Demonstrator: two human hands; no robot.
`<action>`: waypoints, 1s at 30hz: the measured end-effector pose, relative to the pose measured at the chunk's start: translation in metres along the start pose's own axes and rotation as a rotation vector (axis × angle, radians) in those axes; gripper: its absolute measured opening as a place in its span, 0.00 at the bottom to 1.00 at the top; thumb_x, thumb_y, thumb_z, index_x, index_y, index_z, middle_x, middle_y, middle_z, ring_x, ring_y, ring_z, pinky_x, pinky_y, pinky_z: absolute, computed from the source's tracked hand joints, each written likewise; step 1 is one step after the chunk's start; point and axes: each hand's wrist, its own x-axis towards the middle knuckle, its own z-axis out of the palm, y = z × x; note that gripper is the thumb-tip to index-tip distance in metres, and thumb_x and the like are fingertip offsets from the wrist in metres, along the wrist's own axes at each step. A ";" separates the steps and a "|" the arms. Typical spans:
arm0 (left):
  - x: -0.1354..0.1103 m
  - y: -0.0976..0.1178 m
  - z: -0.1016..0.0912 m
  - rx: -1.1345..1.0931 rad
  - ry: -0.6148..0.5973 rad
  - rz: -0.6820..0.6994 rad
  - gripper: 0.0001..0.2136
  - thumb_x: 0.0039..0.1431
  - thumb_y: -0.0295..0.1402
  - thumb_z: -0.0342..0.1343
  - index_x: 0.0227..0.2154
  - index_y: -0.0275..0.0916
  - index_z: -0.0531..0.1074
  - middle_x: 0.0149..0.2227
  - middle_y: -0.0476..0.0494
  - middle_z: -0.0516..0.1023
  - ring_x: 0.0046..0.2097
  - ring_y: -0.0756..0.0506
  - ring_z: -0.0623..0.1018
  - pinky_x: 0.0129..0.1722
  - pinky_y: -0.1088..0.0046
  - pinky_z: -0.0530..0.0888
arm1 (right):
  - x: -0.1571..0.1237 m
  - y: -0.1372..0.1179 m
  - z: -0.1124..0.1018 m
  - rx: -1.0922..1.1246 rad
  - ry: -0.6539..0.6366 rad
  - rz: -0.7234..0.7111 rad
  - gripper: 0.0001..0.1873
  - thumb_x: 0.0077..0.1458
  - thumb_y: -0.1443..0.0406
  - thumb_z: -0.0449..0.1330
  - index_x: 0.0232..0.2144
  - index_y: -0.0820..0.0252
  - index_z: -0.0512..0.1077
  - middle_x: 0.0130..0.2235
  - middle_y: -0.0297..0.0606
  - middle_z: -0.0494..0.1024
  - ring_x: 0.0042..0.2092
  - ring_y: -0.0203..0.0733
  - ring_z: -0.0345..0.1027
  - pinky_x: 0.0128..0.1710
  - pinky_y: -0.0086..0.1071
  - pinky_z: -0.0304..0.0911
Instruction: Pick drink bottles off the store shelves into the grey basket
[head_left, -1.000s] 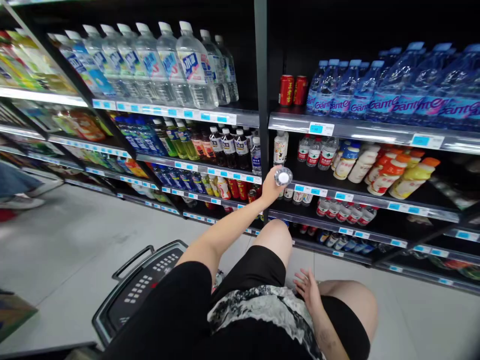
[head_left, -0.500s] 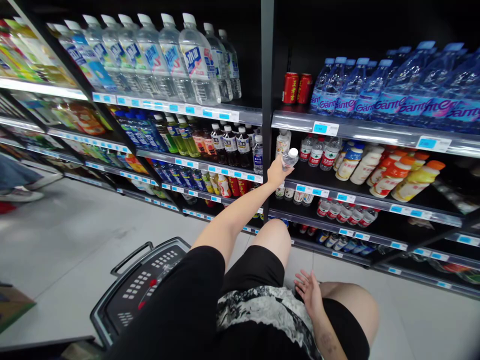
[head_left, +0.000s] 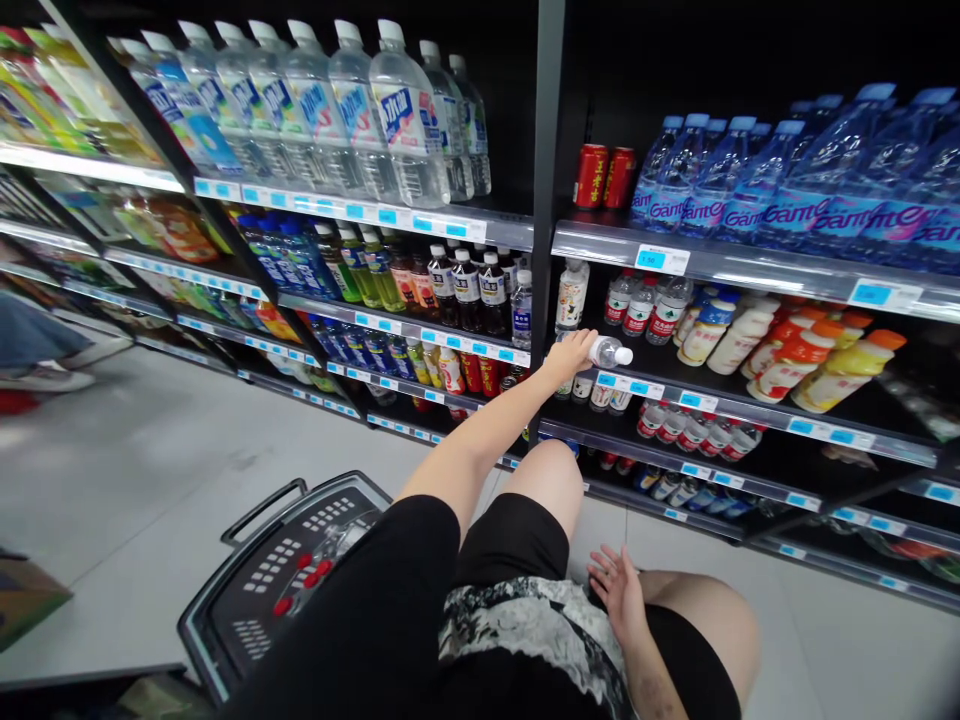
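My left hand (head_left: 571,352), its arm stretched far out, is closed round a small clear bottle (head_left: 609,352) with a white cap. The bottle is tipped almost on its side, cap pointing right, at the front edge of the middle shelf (head_left: 720,378). Just behind my hand stands an upright bottle with a patterned white label (head_left: 572,295). To the right are small water bottles with red labels (head_left: 639,308). My right hand (head_left: 619,592) hovers above my lap, open, fingers spread and holding nothing.
A dark shopping basket (head_left: 285,580) with red-capped bottles inside stands on the floor at my left. Large clear bottles (head_left: 405,120) and blue water bottles (head_left: 735,180) fill the upper shelves. A black upright post (head_left: 547,120) divides the shelving. At the far left is a person's leg (head_left: 37,340).
My left hand has lowered slightly, and the bottle in it has tipped from nearly upright to lying towards the right. My right hand stays over my lap.
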 end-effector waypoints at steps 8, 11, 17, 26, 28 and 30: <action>0.025 -0.003 -0.016 -0.050 0.127 -0.407 0.41 0.63 0.41 0.55 0.72 0.32 0.42 0.53 0.31 0.73 0.49 0.39 0.78 0.45 0.68 0.77 | 0.004 0.002 -0.008 0.008 -0.044 0.041 0.34 0.49 0.42 0.65 0.51 0.57 0.72 0.48 0.41 0.82 0.44 0.45 0.76 0.41 0.35 0.69; 0.029 -0.007 -0.018 -0.051 0.173 -0.509 0.41 0.63 0.40 0.54 0.73 0.36 0.39 0.59 0.29 0.68 0.43 0.41 0.80 0.43 0.68 0.78 | 0.005 0.003 -0.002 -0.021 -0.050 0.030 0.36 0.47 0.41 0.65 0.51 0.57 0.72 0.48 0.41 0.81 0.43 0.45 0.76 0.40 0.34 0.69; 0.027 -0.008 -0.009 -0.128 0.210 -0.564 0.42 0.64 0.43 0.53 0.73 0.40 0.36 0.64 0.30 0.62 0.43 0.40 0.81 0.44 0.67 0.78 | 0.037 -0.007 0.023 -0.285 0.028 0.024 0.34 0.40 0.43 0.68 0.43 0.58 0.74 0.39 0.40 0.82 0.35 0.44 0.75 0.30 0.31 0.65; 0.016 0.005 0.002 -0.164 0.264 -0.435 0.40 0.62 0.37 0.54 0.73 0.39 0.42 0.75 0.37 0.35 0.74 0.32 0.42 0.66 0.51 0.64 | 0.067 -0.007 0.027 -0.301 -0.033 0.057 0.33 0.40 0.42 0.69 0.42 0.57 0.76 0.38 0.41 0.81 0.35 0.43 0.74 0.30 0.31 0.65; 0.017 0.005 0.001 -0.120 0.249 -0.410 0.40 0.60 0.37 0.56 0.72 0.43 0.45 0.75 0.42 0.33 0.74 0.33 0.33 0.70 0.45 0.52 | 0.068 -0.005 0.031 -0.315 -0.044 0.045 0.34 0.39 0.41 0.69 0.42 0.57 0.77 0.38 0.39 0.81 0.34 0.42 0.73 0.30 0.30 0.64; 0.021 0.004 -0.001 -0.086 0.230 -0.423 0.41 0.59 0.38 0.57 0.72 0.46 0.46 0.75 0.45 0.34 0.74 0.34 0.31 0.70 0.42 0.45 | 0.068 -0.003 0.036 -0.306 -0.036 0.034 0.36 0.38 0.39 0.69 0.42 0.57 0.77 0.38 0.38 0.81 0.35 0.41 0.72 0.30 0.30 0.64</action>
